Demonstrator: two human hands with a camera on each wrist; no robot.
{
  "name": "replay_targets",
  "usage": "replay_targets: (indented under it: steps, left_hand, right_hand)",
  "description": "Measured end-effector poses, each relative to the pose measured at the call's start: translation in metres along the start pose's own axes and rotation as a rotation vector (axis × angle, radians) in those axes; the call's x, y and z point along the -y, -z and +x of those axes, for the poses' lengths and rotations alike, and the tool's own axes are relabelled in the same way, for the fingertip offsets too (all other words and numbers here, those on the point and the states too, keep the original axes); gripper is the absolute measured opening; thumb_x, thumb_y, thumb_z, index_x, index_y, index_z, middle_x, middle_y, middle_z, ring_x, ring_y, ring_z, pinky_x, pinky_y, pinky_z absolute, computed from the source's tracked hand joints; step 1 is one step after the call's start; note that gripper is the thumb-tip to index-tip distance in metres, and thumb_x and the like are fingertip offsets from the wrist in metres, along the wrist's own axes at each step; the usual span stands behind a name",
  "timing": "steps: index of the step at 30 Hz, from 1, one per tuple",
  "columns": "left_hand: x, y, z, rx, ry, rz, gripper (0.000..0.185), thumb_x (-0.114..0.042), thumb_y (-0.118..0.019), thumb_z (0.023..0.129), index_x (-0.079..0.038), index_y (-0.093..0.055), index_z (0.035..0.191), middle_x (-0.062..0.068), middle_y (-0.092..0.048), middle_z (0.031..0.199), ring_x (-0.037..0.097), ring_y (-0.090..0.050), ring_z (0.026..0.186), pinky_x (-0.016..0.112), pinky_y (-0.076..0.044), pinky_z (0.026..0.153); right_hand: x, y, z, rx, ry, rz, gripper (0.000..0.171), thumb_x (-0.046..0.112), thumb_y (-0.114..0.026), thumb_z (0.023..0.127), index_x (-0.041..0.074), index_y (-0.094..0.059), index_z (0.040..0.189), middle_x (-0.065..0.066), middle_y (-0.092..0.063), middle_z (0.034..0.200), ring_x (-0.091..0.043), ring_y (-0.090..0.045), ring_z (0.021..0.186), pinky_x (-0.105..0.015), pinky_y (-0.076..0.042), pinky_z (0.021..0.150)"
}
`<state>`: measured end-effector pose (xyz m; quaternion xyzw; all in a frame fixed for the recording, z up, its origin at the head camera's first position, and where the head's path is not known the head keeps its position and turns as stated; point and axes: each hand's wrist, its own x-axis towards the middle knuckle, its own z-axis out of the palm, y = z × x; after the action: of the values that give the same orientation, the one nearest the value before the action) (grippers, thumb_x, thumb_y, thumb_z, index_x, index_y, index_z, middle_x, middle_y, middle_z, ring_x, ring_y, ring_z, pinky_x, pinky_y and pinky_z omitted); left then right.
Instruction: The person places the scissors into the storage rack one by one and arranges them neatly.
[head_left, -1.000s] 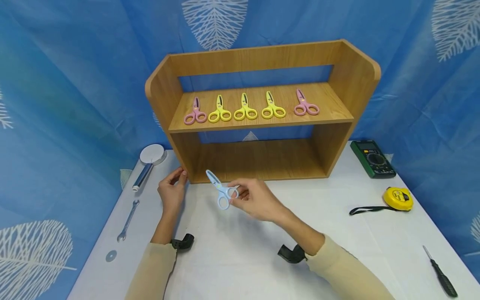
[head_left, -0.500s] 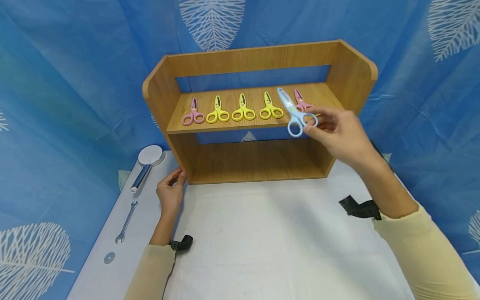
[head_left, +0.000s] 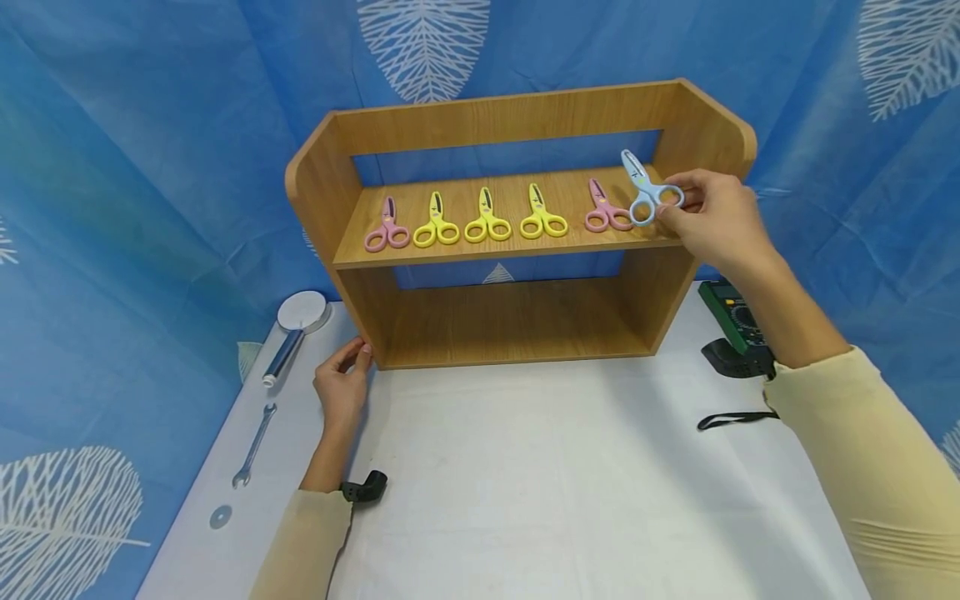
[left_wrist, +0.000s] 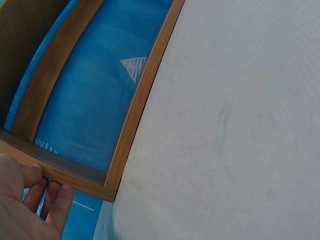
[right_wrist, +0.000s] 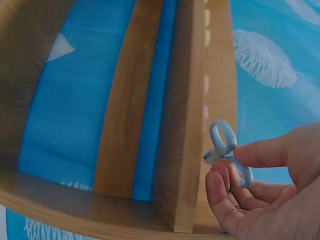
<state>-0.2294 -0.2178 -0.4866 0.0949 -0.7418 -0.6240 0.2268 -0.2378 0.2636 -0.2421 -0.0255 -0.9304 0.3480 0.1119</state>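
Note:
My right hand (head_left: 712,215) pinches light blue scissors (head_left: 643,187) by one finger loop. They are close over the right end of the upper board of a wooden shelf (head_left: 517,327), blades pointing up and back. In the right wrist view the thumb presses the blue loop (right_wrist: 223,135) from one side, with curled fingers on the other. Just left of them lie pink scissors (head_left: 606,208). Three yellow scissors (head_left: 487,218) and another pink pair (head_left: 387,227) continue the row leftward. My left hand (head_left: 342,379) grips the front edge of the shelf's left side panel (left_wrist: 60,172), low down.
A magnifying-glass-shaped tool with a white round head (head_left: 302,312), a wrench (head_left: 255,446) and a washer (head_left: 221,517) lie at left on the white table (head_left: 525,483). At right, my forearm partly covers a green multimeter (head_left: 731,315); a black strap (head_left: 738,419) lies nearby.
The right hand has carried the blue scissors from in front of the shelf, up and rightward, past the right pink pair to the upper board's right end. The left hand has stayed in place.

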Motion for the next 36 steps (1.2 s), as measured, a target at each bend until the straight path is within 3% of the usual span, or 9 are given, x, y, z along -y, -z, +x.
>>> replay_targets:
  steps: [8, 16, 25, 29, 32, 36]
  left_hand:
    - [0.004, 0.0, 0.003, -0.006, 0.017, 0.002, 0.029, -0.012, -0.071, 0.098, -0.002, -0.073, 0.125, 0.02, -0.073, 0.121, 0.026, -0.068, 0.108, 0.011, -0.057, 0.079]
    - [0.006, 0.0, 0.003, -0.009, 0.006, -0.003, 0.029, -0.011, -0.071, 0.098, -0.001, -0.073, 0.125, 0.022, -0.073, 0.12, 0.029, -0.068, 0.108, 0.01, -0.057, 0.078]
    - [0.003, 0.0, 0.001, -0.022, -0.016, -0.004, 0.027, -0.01, -0.072, 0.097, -0.001, -0.074, 0.122, 0.021, -0.073, 0.116, 0.01, -0.068, 0.096, 0.012, -0.058, 0.077]
    - [0.002, -0.002, 0.001, -0.015, -0.033, 0.007, 0.025, -0.009, -0.072, 0.097, 0.0, -0.074, 0.12, 0.021, -0.074, 0.114, 0.004, -0.068, 0.091, 0.013, -0.058, 0.077]
    - [0.0, -0.001, 0.0, -0.026, -0.064, 0.072, 0.022, -0.013, -0.074, 0.096, -0.001, -0.076, 0.115, 0.019, -0.076, 0.109, 0.001, -0.067, 0.087, 0.01, -0.056, 0.074]
    - [-0.008, 0.005, -0.004, -0.067, -0.159, 0.195, 0.017, -0.017, -0.076, 0.095, -0.007, -0.079, 0.107, 0.012, -0.079, 0.1, 0.004, -0.069, 0.085, 0.009, -0.053, 0.068]
  right_hand:
    - [-0.002, -0.006, 0.007, 0.014, -0.015, -0.086, 0.054, 0.026, -0.052, 0.105, 0.001, -0.046, 0.152, -0.021, -0.06, 0.12, -0.029, -0.054, 0.098, -0.026, -0.046, 0.059]
    - [-0.002, -0.013, 0.015, 0.09, -0.05, -0.095, 0.056, 0.03, -0.05, 0.107, 0.0, -0.044, 0.153, -0.021, -0.054, 0.121, -0.032, -0.051, 0.101, -0.037, -0.044, 0.069]
    - [-0.004, -0.016, 0.015, 0.138, 0.005, -0.158, 0.053, 0.029, -0.051, 0.106, -0.005, -0.05, 0.147, -0.024, -0.052, 0.122, -0.037, -0.048, 0.109, -0.041, -0.044, 0.073]
    - [-0.008, -0.015, 0.007, 0.096, 0.02, -0.138, 0.06, 0.033, -0.054, 0.104, -0.003, -0.044, 0.152, -0.027, -0.05, 0.134, -0.038, -0.048, 0.116, -0.038, -0.045, 0.074]
    - [-0.014, -0.016, -0.007, 0.005, 0.064, -0.078, 0.062, 0.034, -0.058, 0.103, 0.0, -0.044, 0.153, -0.026, -0.049, 0.143, -0.034, -0.053, 0.113, -0.027, -0.046, 0.068]
    - [-0.024, -0.029, -0.034, -0.138, 0.188, 0.028, 0.054, 0.033, -0.063, 0.101, 0.004, -0.053, 0.147, -0.02, -0.055, 0.134, -0.024, -0.056, 0.098, -0.016, -0.041, 0.065]
